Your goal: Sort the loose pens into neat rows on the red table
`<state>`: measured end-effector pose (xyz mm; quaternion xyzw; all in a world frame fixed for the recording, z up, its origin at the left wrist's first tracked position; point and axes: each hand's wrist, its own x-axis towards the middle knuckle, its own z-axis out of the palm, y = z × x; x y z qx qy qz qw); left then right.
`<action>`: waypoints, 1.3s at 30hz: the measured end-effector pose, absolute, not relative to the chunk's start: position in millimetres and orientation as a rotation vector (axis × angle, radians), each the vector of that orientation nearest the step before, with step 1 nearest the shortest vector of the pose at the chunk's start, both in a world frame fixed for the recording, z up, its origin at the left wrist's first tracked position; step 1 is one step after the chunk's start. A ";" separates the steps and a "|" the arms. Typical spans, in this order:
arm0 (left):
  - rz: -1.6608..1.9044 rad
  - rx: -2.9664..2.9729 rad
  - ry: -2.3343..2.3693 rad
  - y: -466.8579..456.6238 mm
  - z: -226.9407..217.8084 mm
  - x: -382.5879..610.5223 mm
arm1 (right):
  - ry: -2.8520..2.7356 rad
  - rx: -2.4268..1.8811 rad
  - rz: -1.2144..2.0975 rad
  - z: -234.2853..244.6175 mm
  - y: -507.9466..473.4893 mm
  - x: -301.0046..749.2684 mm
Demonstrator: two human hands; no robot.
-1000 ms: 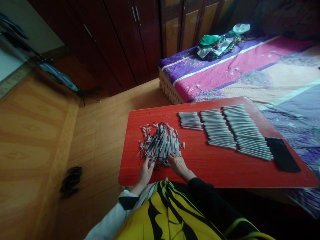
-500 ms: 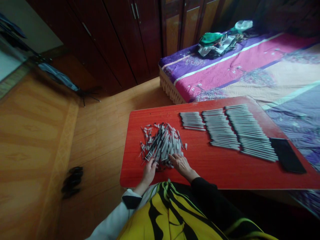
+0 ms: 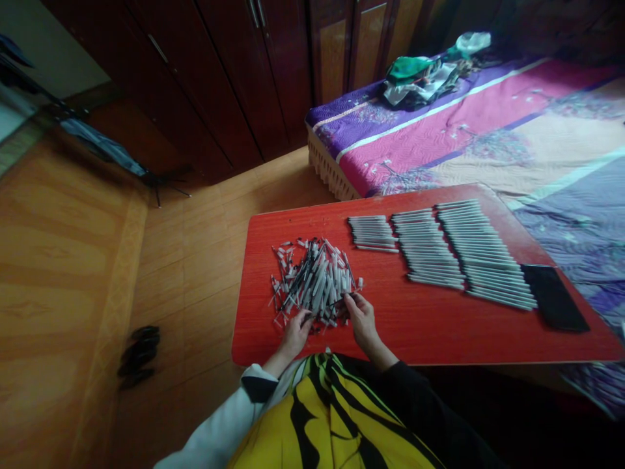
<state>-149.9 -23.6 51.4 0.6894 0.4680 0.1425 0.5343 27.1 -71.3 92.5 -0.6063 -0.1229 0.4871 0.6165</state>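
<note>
A loose heap of pen parts (image 3: 319, 283), with white barrels, dark thin pieces and small clear caps, lies on the red table (image 3: 288, 225). At the heap's near left edge, my left hand (image 3: 295, 333) has its thumb and fingers pinched together; what is between them is too small to make out. My right hand (image 3: 362, 320) is at the near right edge of the heap, its fingertips closed on a thin dark pen part. Right of the heap, white pens lie side by side in three groups, a short one (image 3: 374, 233), a middle one (image 3: 427, 251) and a long one (image 3: 488, 254).
A black phone-like slab (image 3: 554, 298) lies at the table's right end. Beyond the table stands a bed (image 3: 439, 137) with a pile of cloth (image 3: 415, 78). Dark wardrobes (image 3: 234, 71) line the back. Black footwear (image 3: 140, 355) is on the floor at left.
My right hand has drawn back a little from the heap and turned, its fingers now pinched on a thin dark piece. My left hand stays near the same spot. The view has shifted slightly.
</note>
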 end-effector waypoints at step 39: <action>0.406 1.461 1.918 -23.7 30.7 -207.5 | -0.166 -1.376 1.101 70.7 -77.5 26.7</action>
